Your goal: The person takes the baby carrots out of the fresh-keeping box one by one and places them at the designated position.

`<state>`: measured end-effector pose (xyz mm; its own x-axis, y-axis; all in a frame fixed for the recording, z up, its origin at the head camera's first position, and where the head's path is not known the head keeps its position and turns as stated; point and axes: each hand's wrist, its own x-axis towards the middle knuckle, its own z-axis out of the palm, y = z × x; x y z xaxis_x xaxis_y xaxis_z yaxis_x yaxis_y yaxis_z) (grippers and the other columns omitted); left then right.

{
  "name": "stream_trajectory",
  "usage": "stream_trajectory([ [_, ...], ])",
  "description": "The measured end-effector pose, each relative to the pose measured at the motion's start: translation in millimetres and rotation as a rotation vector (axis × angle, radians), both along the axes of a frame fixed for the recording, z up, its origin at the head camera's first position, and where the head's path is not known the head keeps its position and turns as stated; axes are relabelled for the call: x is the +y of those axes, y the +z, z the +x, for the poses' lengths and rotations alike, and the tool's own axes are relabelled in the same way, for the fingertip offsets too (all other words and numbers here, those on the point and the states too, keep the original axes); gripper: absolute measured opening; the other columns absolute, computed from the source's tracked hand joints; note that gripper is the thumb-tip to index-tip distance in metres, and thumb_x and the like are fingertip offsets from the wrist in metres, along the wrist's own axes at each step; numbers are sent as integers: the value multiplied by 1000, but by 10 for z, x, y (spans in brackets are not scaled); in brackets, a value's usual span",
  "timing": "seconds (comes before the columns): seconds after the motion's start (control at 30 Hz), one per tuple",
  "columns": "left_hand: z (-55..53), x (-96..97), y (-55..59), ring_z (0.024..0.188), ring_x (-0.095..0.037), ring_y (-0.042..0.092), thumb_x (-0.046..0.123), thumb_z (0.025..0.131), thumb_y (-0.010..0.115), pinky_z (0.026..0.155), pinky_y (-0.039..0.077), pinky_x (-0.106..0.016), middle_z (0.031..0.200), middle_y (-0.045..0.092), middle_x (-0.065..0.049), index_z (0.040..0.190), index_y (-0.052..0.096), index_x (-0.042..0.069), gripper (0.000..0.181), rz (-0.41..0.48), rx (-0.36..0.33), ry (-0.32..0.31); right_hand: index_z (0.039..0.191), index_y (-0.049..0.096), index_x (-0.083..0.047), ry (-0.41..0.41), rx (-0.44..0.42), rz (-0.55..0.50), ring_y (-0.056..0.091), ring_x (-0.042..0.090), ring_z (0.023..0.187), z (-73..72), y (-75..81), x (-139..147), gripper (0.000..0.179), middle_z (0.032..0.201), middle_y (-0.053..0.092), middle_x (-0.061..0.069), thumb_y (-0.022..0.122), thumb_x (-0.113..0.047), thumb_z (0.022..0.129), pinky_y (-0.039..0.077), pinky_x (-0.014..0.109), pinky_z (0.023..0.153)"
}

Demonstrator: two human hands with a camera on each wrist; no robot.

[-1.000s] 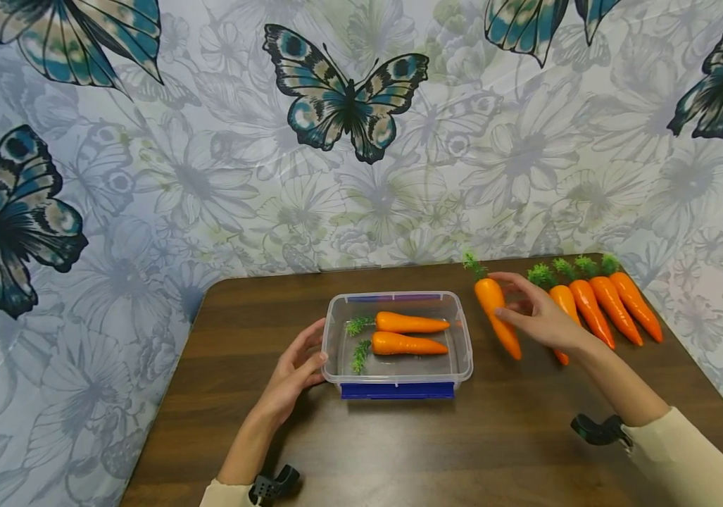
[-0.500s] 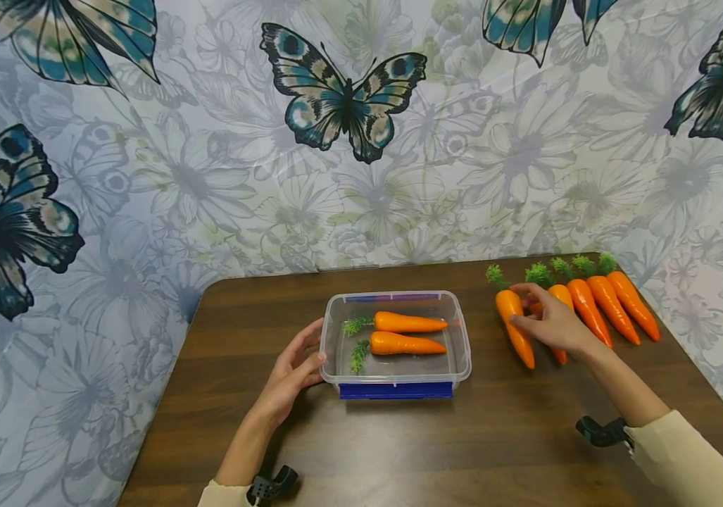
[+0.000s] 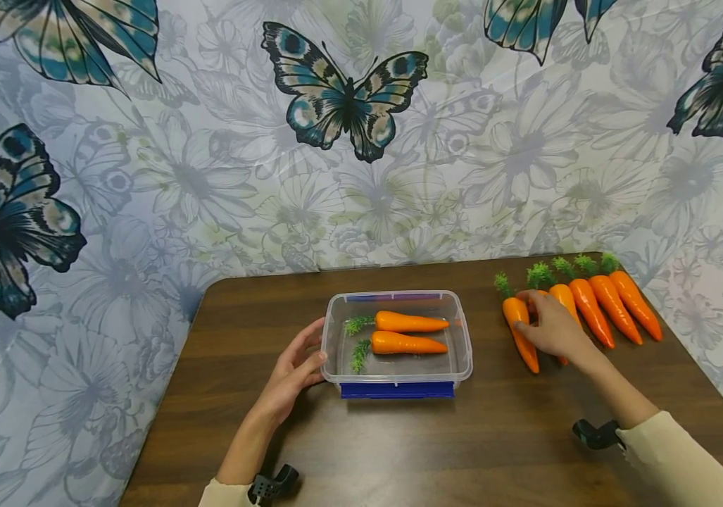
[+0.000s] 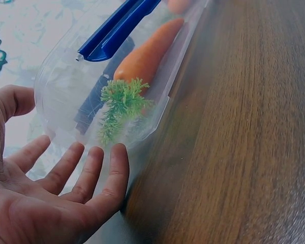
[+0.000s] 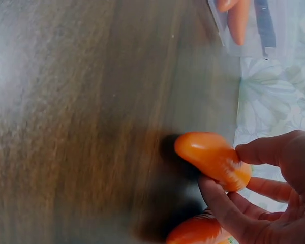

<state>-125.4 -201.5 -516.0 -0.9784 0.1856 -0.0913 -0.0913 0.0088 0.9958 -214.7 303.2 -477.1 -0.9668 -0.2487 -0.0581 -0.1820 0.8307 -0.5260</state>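
My right hand (image 3: 550, 322) pinches an orange carrot (image 3: 519, 332) with a green leafy top, between thumb and fingers; the right wrist view shows this carrot (image 5: 211, 155) from its tip end. It lies at the left side of a row of carrots (image 3: 614, 308), and my hand hides part of the neighbouring one. My left hand (image 3: 294, 367) touches the left side of a clear plastic container (image 3: 399, 370) with blue clips. In the left wrist view, that hand's fingers (image 4: 94, 162) are spread and loosely bent against the container wall. Two carrots (image 3: 408, 343) lie inside it, tops toward the left.
The brown wooden table (image 3: 241, 310) reaches back to a wall covering (image 3: 209, 176) printed with butterflies and flowers. Each wrist wears a black band (image 3: 595, 434). A second carrot (image 5: 198, 231) lies beside the pinched one in the right wrist view.
My right hand has moved the pinched carrot rightward and slightly toward me, closer to the row. The left hand, the container and the two carrots inside have stayed in place.
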Motion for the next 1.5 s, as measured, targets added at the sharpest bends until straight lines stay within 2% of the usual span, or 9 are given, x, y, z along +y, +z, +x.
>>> stream_trajectory([
  [0.1,-5,-2,-9,137,-40,56,16,110,61,95,60,-41,161,47,-16,165,40,34,62,-3,0,-1,154,48,3,-26,11,56,61,52,120,11,6,-15,64,136,58,37,72,-25,102,53,66,91],
  [0.27,-10,-2,-5,137,-41,56,15,110,60,95,60,-41,162,46,-17,166,39,33,62,-5,6,-5,155,48,1,-69,38,137,57,56,127,27,5,-5,63,149,54,37,69,-26,103,50,72,93],
  [0.53,-2,-12,3,137,-41,55,17,110,60,95,60,-42,162,45,-18,167,38,32,63,-4,16,-12,152,49,3,-94,54,128,61,51,112,58,12,38,60,141,56,37,68,-28,104,50,68,84],
  [0.8,12,-20,-2,136,-41,56,17,110,61,95,60,-41,162,45,-18,167,38,31,63,1,21,-11,152,48,1,-97,51,117,61,50,112,59,7,46,60,140,56,35,67,-30,104,50,68,83],
  [0.93,7,-9,5,137,-41,56,15,111,59,95,60,-41,162,46,-17,166,39,31,61,-1,17,-10,152,49,1,-98,67,114,61,44,102,62,37,26,61,131,59,32,68,-30,104,51,60,76],
  [1.03,4,1,16,138,-44,55,15,111,59,95,60,-41,163,45,-17,166,39,31,61,1,20,-12,152,50,1,-82,102,97,62,39,99,76,91,-36,60,128,61,30,70,-30,103,52,54,74],
  [1.2,13,20,39,140,-46,54,10,110,58,93,62,-38,164,44,-17,167,38,27,62,15,48,-14,151,54,-2,-20,165,53,67,44,112,110,222,-232,59,135,62,27,71,-34,104,57,60,87],
  [1.33,25,30,56,140,-43,57,9,110,59,90,63,-34,165,43,-17,168,37,22,63,12,76,-15,147,60,-5,51,214,5,68,42,112,124,307,-441,53,137,65,24,73,-31,103,57,60,91],
  [1.5,34,18,58,138,-40,60,11,108,63,91,63,-34,164,44,-17,167,39,20,64,10,88,-4,135,70,-8,178,254,-73,71,37,114,102,369,-788,38,126,70,17,77,-24,101,61,55,92],
])
